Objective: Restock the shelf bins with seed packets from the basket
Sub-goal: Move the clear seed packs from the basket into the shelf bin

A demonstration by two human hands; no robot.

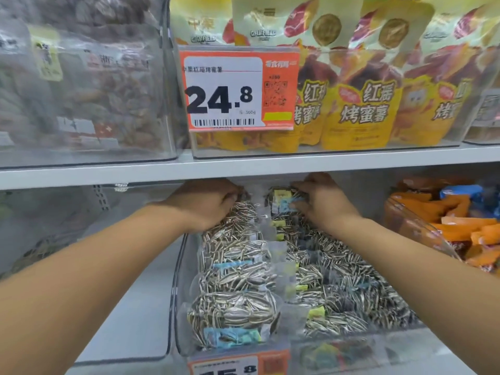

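Both my hands deep in clear bin (180, 293), frame centre. Left hand (208, 204) and right hand (320, 201) each curl onto rear seed packets (235, 269). Packets look light, crinkly, slippery; best pinched at sealed edges.

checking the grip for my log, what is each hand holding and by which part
Each hand grips a seed packet at the back of the bin: left hand over a packet's top, right hand at a packet's top edge.
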